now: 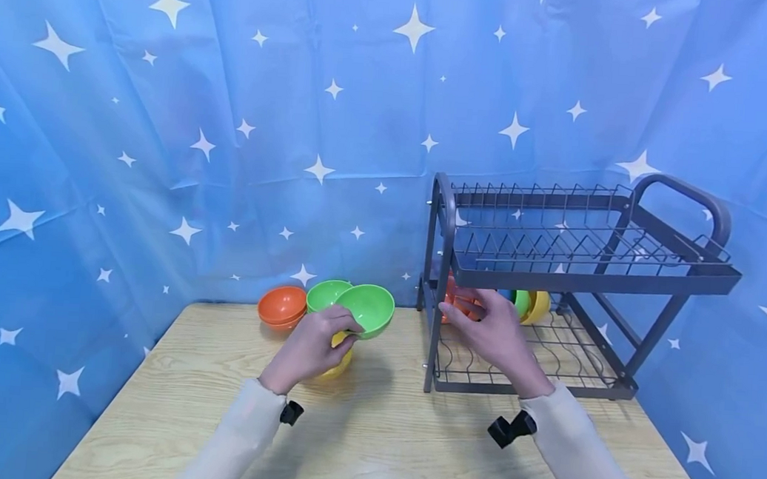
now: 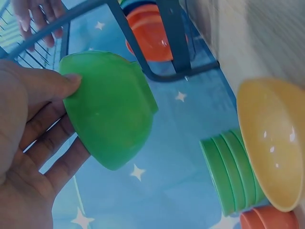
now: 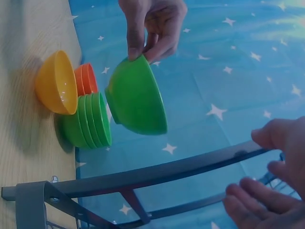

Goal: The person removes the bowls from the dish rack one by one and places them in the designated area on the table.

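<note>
One green bowl (image 1: 368, 309) sits in your left hand (image 1: 310, 349), thumb and fingers gripping its rim, lifted above the yellow bowl (image 1: 337, 366) at centre frame. Your right hand (image 1: 493, 335), fingers relaxed and holding nothing, hovers at the dish rack (image 1: 622, 271) lower tier, right of centre.

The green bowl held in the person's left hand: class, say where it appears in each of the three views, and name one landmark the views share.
Head: green bowl at centre, lifted above the table in the left hand.
Left wrist: left of centre, thumb on its rim.
Right wrist: upper centre, pinched from above.
Shared landmark: the stack of green bowls beside the yellow bowl.
</note>
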Demonstrator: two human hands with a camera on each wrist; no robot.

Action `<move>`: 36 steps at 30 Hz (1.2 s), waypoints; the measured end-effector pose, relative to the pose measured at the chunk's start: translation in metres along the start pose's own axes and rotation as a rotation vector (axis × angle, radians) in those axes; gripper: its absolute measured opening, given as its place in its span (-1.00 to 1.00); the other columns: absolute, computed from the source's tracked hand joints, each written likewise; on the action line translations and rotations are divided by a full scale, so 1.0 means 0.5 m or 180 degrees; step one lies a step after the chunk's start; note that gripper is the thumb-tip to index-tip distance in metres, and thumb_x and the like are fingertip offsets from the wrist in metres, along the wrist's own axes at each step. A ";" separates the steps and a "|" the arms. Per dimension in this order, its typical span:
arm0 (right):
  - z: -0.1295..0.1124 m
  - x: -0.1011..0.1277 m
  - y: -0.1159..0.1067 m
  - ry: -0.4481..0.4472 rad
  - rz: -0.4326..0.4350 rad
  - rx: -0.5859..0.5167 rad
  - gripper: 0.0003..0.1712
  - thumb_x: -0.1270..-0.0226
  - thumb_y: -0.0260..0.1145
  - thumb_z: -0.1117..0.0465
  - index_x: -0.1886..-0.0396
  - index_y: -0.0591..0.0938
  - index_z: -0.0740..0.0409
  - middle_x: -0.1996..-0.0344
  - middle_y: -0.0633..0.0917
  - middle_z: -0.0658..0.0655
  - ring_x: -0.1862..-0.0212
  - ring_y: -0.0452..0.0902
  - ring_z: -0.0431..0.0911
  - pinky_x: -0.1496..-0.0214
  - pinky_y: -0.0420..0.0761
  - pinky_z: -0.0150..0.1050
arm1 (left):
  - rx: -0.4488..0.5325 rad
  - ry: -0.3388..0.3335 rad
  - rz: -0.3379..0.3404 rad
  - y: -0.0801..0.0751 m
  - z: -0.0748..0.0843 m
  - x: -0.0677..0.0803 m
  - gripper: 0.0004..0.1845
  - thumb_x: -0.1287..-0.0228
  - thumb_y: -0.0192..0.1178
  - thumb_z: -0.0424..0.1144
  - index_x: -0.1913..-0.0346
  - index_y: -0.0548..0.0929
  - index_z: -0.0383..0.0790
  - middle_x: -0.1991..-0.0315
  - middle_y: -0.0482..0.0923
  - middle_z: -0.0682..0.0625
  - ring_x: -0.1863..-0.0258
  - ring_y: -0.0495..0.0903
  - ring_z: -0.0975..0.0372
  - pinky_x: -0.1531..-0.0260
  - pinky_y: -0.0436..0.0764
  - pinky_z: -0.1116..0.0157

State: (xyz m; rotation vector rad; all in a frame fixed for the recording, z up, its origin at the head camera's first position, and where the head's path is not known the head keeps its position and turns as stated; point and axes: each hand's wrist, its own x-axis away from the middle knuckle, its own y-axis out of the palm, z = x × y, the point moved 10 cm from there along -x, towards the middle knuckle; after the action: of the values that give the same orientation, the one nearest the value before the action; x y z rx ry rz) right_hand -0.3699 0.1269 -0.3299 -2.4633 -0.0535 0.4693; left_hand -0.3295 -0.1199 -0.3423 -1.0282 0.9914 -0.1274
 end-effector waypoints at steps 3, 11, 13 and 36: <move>-0.002 -0.010 0.006 -0.0023 0.0026 0.0016 -0.40 -0.41 0.37 -0.15 -0.30 0.60 0.08 -0.24 0.66 0.25 -0.25 0.63 0.19 -0.24 0.66 0.13 | -0.0052 -0.0083 0.0010 -0.001 -0.025 -0.005 -0.84 -0.13 0.47 -0.45 0.26 0.80 -0.14 0.28 0.73 0.10 0.27 0.68 0.30 0.26 0.71 0.37; -0.010 -0.027 0.010 -0.0221 0.0113 -0.0011 -0.55 -0.45 0.36 -0.05 -0.21 0.66 0.04 -0.13 0.75 0.21 -0.11 0.72 0.12 -0.13 0.73 0.06 | -0.0076 -0.0345 -0.0029 0.000 -0.092 -0.019 -0.84 -0.14 0.42 -0.49 0.24 0.80 -0.21 0.26 0.75 0.02 0.26 0.71 0.20 0.25 0.73 0.30; -0.013 -0.029 0.011 -0.0248 0.0125 -0.0020 -0.61 -0.46 0.36 -0.03 -0.17 0.69 0.01 -0.09 0.77 0.18 -0.04 0.74 0.08 -0.06 0.75 0.00 | -0.0067 -0.0419 -0.0055 0.002 -0.109 -0.020 -0.85 -0.15 0.41 -0.49 0.24 0.80 -0.22 0.25 0.76 0.00 0.25 0.72 0.18 0.22 0.74 0.27; -0.041 -0.025 0.010 -0.0472 0.0278 0.0097 -0.70 -0.46 0.37 0.12 -0.10 0.66 0.10 0.04 0.80 0.18 -0.10 0.71 0.13 -0.18 0.69 0.17 | -0.0151 -0.1137 -0.0436 0.057 -0.255 -0.017 -0.86 -0.23 0.34 -0.46 0.21 0.81 -0.22 0.23 0.76 0.00 0.22 0.71 0.18 0.14 0.75 0.21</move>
State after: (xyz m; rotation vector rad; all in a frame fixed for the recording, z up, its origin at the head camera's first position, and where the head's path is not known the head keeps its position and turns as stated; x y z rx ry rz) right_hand -0.3748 0.1094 -0.3135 -2.4046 0.0003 0.6851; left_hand -0.4384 -0.1835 -0.3771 -1.1165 0.6026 -0.0305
